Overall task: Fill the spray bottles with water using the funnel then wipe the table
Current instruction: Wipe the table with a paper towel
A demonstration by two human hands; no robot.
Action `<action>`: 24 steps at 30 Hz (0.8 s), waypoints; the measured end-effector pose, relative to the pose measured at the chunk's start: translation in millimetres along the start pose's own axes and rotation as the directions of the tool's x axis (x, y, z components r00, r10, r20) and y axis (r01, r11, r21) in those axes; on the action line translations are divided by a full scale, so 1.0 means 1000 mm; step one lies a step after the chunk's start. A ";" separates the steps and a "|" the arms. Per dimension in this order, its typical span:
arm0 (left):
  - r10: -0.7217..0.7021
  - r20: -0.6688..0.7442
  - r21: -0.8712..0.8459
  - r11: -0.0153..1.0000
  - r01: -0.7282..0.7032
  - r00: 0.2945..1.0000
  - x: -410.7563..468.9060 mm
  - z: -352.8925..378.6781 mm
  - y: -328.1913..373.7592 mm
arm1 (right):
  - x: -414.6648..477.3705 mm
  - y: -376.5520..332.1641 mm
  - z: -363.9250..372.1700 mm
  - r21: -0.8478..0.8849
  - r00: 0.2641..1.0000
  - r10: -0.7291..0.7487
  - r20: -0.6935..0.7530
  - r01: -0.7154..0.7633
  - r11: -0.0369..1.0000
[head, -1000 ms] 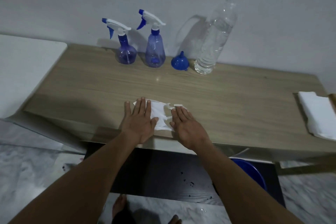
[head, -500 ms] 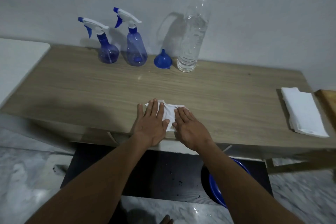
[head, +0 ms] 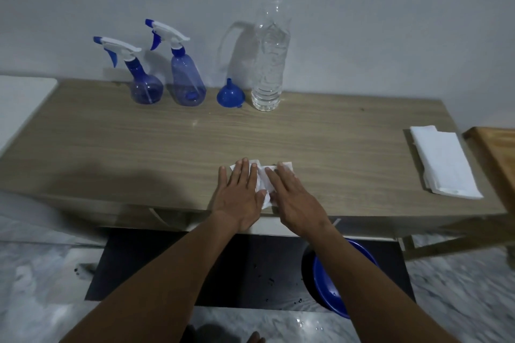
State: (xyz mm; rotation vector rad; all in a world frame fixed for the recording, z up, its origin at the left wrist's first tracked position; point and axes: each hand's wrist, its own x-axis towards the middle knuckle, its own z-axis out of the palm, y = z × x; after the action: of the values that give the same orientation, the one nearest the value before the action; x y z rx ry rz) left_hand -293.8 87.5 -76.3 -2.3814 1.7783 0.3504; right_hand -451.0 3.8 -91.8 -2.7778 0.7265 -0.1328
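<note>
Two blue spray bottles stand capped at the back of the wooden table (head: 111, 147): a round one (head: 145, 86) on the left and a taller one (head: 187, 83) beside it. A blue funnel (head: 230, 93) lies upside down to their right, next to a clear water bottle (head: 269, 64). Near the front edge a crumpled white tissue (head: 263, 186) lies flat. My left hand (head: 239, 192) and my right hand (head: 295, 198) both press on it with straight fingers, side by side.
A stack of folded white tissues (head: 443, 161) lies at the table's right end, beside a wooden surface (head: 496, 153). A blue basin (head: 331, 284) sits on a dark mat under the table. A white surface (head: 19, 97) adjoins the left end.
Both hands have slid the tissue to the right along the table's front edge, and the hands have come closer together on it.
</note>
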 end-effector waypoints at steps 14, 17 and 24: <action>0.018 -0.022 0.041 0.999 -0.017 1.000 -0.002 0.001 0.017 | -0.006 0.013 -0.022 -0.074 0.978 0.014 0.208 0.001 0.997; 0.041 -0.028 0.025 0.999 -0.041 0.999 -0.004 0.000 0.033 | -0.020 0.021 -0.026 -0.071 0.976 0.036 0.213 -0.022 0.997; 0.107 -0.055 0.019 0.994 -0.106 0.993 -0.008 0.004 0.057 | -0.052 0.031 -0.025 -0.085 0.985 0.057 0.165 -0.043 0.995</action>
State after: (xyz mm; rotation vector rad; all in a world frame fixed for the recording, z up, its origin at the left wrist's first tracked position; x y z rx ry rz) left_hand -351.4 79.4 -77.1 -2.3131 1.9306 0.2836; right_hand -514.4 -2.8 -77.6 -2.8008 0.7732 0.1414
